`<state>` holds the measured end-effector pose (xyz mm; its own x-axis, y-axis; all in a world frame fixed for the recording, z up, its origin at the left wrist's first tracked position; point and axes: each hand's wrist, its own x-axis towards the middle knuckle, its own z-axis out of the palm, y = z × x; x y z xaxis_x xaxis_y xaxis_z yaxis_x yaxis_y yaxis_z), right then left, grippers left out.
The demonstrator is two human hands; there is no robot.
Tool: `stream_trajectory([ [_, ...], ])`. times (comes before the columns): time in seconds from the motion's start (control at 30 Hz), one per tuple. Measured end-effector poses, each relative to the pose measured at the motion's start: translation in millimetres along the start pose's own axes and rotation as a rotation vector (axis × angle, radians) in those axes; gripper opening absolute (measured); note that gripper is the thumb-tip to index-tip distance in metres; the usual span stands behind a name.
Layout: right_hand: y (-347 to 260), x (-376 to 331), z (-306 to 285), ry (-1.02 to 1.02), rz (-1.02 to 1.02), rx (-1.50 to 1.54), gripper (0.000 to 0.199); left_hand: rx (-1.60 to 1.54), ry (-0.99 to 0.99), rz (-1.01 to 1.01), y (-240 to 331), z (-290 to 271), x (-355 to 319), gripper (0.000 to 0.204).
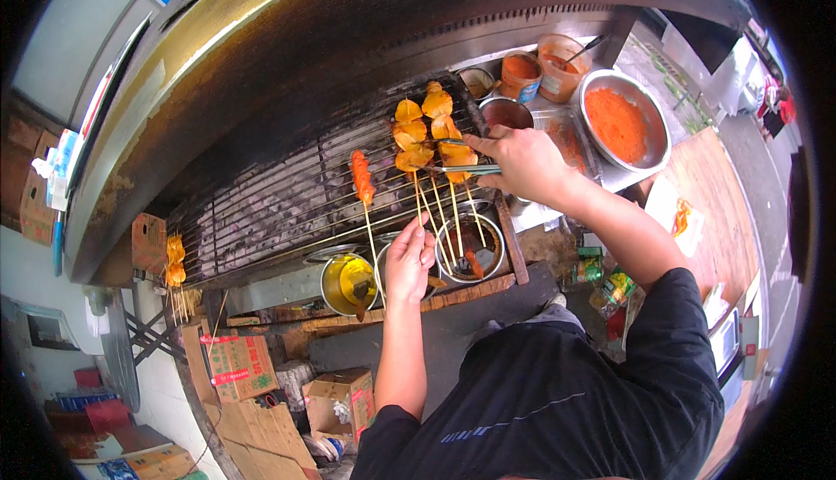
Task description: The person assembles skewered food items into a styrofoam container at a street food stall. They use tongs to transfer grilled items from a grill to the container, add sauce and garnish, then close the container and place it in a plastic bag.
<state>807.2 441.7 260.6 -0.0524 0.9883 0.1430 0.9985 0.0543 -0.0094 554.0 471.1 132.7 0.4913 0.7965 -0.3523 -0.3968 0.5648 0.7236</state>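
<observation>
Skewers of orange-glazed slices (409,134) on the grill grate (261,201): likely light, soft and slippery, but stiff and best gripped along the bamboo sticks (455,210). Left hand (410,258): fingers narrow on one stick; right hand (527,162): fingers closed around metal tongs (479,168) at the slices.

Head camera: left fisheye of a head-worn pair, facing steeply down and forward.
Black shirt (601,384): close beneath the lens, at the lower edge.
Grill (279,184): viewed from above, near, mid-frame.
Hood (348,27): bowed across the top (fisheye bending, duly noted).
</observation>
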Motion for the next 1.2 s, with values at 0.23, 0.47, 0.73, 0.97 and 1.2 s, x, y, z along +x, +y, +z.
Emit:
stream_trajectory([
  [0.23, -3, -3, -1, 0.008, 0.023, 0.064, 0.068, -0.004, -0.018, 0.023, 0, 1, -2, 0.035],
  [0.47, -1, -12, -16, 0.058, 0.04, 0.163, 0.067, 0.055, 0.003, 0.083, 10, 21, -18, 0.033],
  [0.73, 37, -77, -45, 0.159, 0.134, 0.264, 0.064, 0.135, -0.113, 0.101, 1, 85, -38, 0.034],
  [0.97, 119, -209, -43, 0.239, 0.393, 0.259, 0.064, 0.269, -0.222, -0.023, -90, 179, -37, 0.035],
  [1.2, 213, -392, 2, 0.172, 0.714, 0.26, 0.071, 0.291, -0.4, -0.361, -267, 272, -32, 0.035],
])
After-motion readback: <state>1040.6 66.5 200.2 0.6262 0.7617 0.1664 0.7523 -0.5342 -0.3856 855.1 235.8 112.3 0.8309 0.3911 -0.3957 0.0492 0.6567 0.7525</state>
